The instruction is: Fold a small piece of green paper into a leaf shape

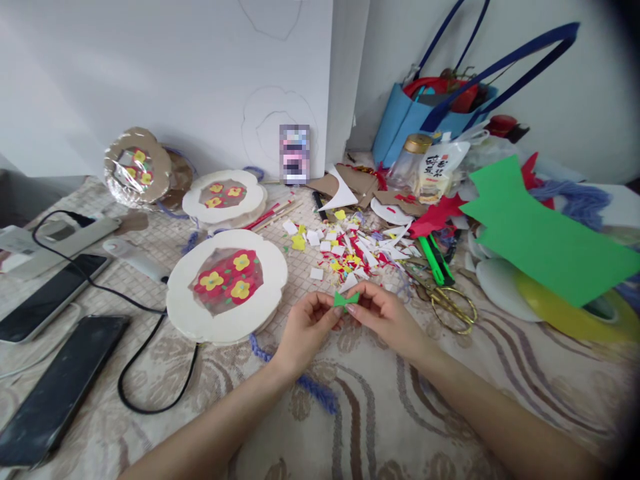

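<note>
A small piece of green paper (346, 300) is pinched between my two hands, just above the patterned tablecloth. My left hand (311, 328) grips its left side between thumb and fingers. On the other side, the thumb and fingers of my right hand (383, 313) close on it too. Beyond my hands lies a heap of paper scraps (350, 247) in white, red and yellow. Left of them rests a white scalloped disc (227, 327) with yellow and red paper flowers in its window. Gold-handled scissors (455, 310) lie right of my right hand.
Green paper (545, 233), a yellow tape roll (575, 320) and a green cutter (434, 260) are at right. A blue bag (390, 130) stands behind. Phones (60, 387), a glue gun (135, 259) and a black cable (123, 380) lie left. Braided yarn (317, 393) sits near my left wrist.
</note>
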Demonstrator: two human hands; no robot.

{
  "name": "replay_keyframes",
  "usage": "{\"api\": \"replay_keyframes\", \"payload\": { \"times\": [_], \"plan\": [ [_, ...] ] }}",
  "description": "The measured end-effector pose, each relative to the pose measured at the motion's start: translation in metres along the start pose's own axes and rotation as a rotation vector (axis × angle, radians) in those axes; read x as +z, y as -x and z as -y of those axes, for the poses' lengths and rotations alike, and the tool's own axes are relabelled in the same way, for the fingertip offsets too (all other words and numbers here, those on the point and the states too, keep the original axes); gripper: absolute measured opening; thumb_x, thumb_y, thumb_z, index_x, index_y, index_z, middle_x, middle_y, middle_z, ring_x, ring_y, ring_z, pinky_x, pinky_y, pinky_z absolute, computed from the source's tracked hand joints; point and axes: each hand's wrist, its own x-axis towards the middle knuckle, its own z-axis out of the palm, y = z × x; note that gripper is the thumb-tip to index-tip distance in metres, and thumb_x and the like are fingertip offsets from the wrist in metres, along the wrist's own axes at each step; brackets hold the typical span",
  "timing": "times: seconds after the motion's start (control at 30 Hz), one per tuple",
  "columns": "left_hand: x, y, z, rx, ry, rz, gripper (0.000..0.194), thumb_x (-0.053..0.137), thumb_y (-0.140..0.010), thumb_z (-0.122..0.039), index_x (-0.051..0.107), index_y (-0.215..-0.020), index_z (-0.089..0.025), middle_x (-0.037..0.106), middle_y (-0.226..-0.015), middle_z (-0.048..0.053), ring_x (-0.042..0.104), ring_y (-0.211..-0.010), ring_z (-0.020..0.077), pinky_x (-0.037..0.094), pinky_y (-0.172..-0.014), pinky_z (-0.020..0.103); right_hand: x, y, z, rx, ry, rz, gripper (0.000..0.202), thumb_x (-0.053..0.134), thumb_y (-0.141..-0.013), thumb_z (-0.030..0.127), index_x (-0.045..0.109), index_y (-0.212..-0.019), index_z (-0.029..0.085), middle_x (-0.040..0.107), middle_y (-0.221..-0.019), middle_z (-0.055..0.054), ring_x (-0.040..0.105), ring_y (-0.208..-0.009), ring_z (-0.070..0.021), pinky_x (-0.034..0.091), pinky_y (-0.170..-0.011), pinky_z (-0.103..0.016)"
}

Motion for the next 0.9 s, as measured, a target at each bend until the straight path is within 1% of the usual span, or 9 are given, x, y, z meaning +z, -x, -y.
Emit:
{"api": "replay_keyframes", "payload": {
  "times": [0.1, 0.27, 0.43, 0.57, 0.67, 0.77, 0.9],
  "plan": [
    [0.0001, -0.0005, 0.0004, -0.008, 0.000, 0.004, 0.019, 0.066, -0.074, -0.030, 0.055, -0.078, -0.014, 0.058, -0.064, -0.002, 0.053, -0.059, 0.0092, 0.042, -0.060, 0.022, -0.0004, -0.0003, 0.0006, 0.002, 0.015, -0.024, 0.007, 0.055, -0.083, 0.023, 0.053, -0.089, 0.021, 0.052, -0.075, 0.002, 0.049, -0.065, -0.0116, 0.039, -0.058, -0.023],
    [0.0006, -0.0004, -0.0001, -0.038, -0.017, 0.002, 0.023, 0.063, -0.077, -0.036, 0.055, -0.077, -0.014, 0.059, -0.062, -0.001, 0.054, -0.058, 0.0101, 0.043, -0.060, 0.023, -0.0004, -0.0003, 0.0021, 0.000, 0.022, 0.000, 0.004, 0.054, -0.083, 0.022, 0.053, -0.086, 0.020, 0.050, -0.070, 0.003, 0.047, -0.063, -0.0114, 0.038, -0.057, -0.022],
    [0.0010, 0.0004, -0.0016, -0.036, -0.016, 0.005, 0.023, 0.064, -0.075, -0.036, 0.055, -0.075, -0.015, 0.060, -0.061, -0.001, 0.054, -0.057, 0.0100, 0.042, -0.058, 0.022, -0.0006, -0.0001, 0.0036, 0.009, 0.015, -0.006, 0.007, 0.054, -0.084, 0.026, 0.053, -0.086, 0.019, 0.051, -0.069, 0.002, 0.049, -0.062, -0.0115, 0.039, -0.057, -0.022],
    [0.0020, 0.0003, -0.0029, -0.050, 0.015, 0.004, 0.024, 0.064, -0.075, -0.037, 0.056, -0.073, -0.014, 0.060, -0.060, -0.001, 0.055, -0.056, 0.0100, 0.043, -0.058, 0.022, -0.0016, 0.0003, 0.0034, 0.006, 0.048, -0.014, 0.007, 0.055, -0.085, 0.026, 0.054, -0.087, 0.020, 0.052, -0.067, 0.003, 0.050, -0.060, -0.0112, 0.040, -0.055, -0.022],
    [0.0021, -0.0001, -0.0033, -0.090, 0.086, -0.007, 0.024, 0.063, -0.076, -0.036, 0.056, -0.073, -0.014, 0.060, -0.061, -0.001, 0.056, -0.055, 0.0099, 0.044, -0.059, 0.022, -0.0024, 0.0007, 0.0025, -0.005, 0.063, -0.022, 0.007, 0.054, -0.086, 0.026, 0.054, -0.089, 0.020, 0.051, -0.066, 0.003, 0.051, -0.060, -0.0114, 0.040, -0.056, -0.022],
    [0.0011, -0.0004, -0.0033, -0.142, 0.198, -0.025, 0.022, 0.066, -0.074, -0.034, 0.055, -0.074, -0.015, 0.061, -0.061, -0.001, 0.057, -0.056, 0.0100, 0.045, -0.061, 0.023, -0.0039, 0.0007, 0.0022, -0.056, 0.074, -0.022, 0.007, 0.053, -0.086, 0.023, 0.054, -0.092, 0.021, 0.054, -0.074, 0.001, 0.053, -0.067, -0.0125, 0.042, -0.060, -0.024],
    [0.0000, -0.0009, -0.0046, -0.171, 0.295, -0.048, 0.024, 0.068, -0.072, -0.034, 0.054, -0.075, -0.015, 0.061, -0.061, -0.001, 0.058, -0.056, 0.0100, 0.045, -0.061, 0.023, -0.0068, 0.0002, 0.0020, -0.164, 0.115, -0.003, 0.009, 0.052, -0.084, 0.017, 0.054, -0.092, 0.021, 0.056, -0.093, -0.003, 0.055, -0.086, -0.0160, 0.044, -0.073, -0.027]
  ]
}}
